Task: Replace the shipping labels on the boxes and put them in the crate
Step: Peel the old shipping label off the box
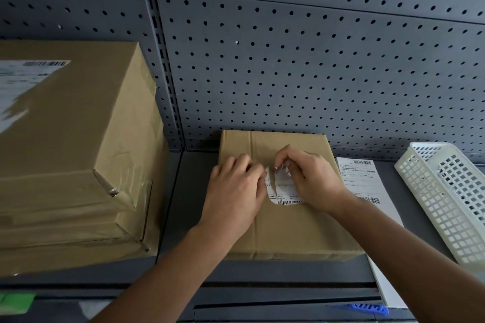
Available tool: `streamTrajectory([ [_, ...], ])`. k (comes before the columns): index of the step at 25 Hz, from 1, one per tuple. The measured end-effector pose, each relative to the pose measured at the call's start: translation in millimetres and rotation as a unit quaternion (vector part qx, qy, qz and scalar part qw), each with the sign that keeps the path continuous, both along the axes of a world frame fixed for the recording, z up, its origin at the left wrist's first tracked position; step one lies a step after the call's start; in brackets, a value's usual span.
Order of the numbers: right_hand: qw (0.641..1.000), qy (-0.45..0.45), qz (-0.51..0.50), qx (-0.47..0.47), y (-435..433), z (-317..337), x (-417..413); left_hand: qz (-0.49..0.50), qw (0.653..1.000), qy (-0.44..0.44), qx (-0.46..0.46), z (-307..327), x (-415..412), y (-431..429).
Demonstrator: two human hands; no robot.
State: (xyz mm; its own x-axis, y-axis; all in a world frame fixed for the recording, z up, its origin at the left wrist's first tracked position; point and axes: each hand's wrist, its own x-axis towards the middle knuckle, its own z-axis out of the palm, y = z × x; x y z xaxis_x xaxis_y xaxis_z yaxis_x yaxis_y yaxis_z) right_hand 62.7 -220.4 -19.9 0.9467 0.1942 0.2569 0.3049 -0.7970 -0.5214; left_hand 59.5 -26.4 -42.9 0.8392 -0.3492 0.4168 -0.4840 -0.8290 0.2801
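A flat brown cardboard box [286,228] lies on the grey shelf in the middle. A torn white shipping label [282,191] sticks to its top. My left hand [233,191] lies on the box with its fingertips at the label's left torn edge. My right hand [309,181] pinches a lifted piece of the label near its top. A fresh white label sheet [367,181] lies flat just right of the box, partly under it. A blue crate corner [367,308] shows below the shelf edge.
A large taped cardboard box [78,155] with its own label stands at the left. A white plastic mesh basket [451,196] sits at the right. A grey pegboard [288,60] forms the back wall. A green scrap [15,301] shows at the lower left.
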Motion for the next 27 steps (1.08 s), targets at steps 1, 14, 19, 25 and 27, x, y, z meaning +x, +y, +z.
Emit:
streamTrajectory([
  [1, 1.0, -0.002, 0.002, 0.0, -0.3, 0.1, 0.3, 0.0, 1.0, 0.0, -0.001, -0.1, 0.2, -0.2],
  [14, 0.998, -0.025, 0.048, -0.033, -0.7, -1.4, 3.0, 0.002, 1.0, 0.01, -0.003, 0.7, -1.0, 0.2],
  [19, 0.999, -0.021, 0.035, -0.012, -4.7, -2.5, 2.8, 0.002, 1.0, 0.013, -0.006, 1.4, -1.5, -0.7],
  [25, 0.999, -0.019, 0.046, -0.021, -2.0, -0.3, 3.4, 0.003, 1.0, 0.018, -0.003, 0.2, -1.2, -0.1],
  [27, 0.998, -0.013, 0.047, -0.026, -1.9, -0.4, 4.3, 0.002, 1.0, 0.02, -0.005, 0.4, -1.2, -0.6],
])
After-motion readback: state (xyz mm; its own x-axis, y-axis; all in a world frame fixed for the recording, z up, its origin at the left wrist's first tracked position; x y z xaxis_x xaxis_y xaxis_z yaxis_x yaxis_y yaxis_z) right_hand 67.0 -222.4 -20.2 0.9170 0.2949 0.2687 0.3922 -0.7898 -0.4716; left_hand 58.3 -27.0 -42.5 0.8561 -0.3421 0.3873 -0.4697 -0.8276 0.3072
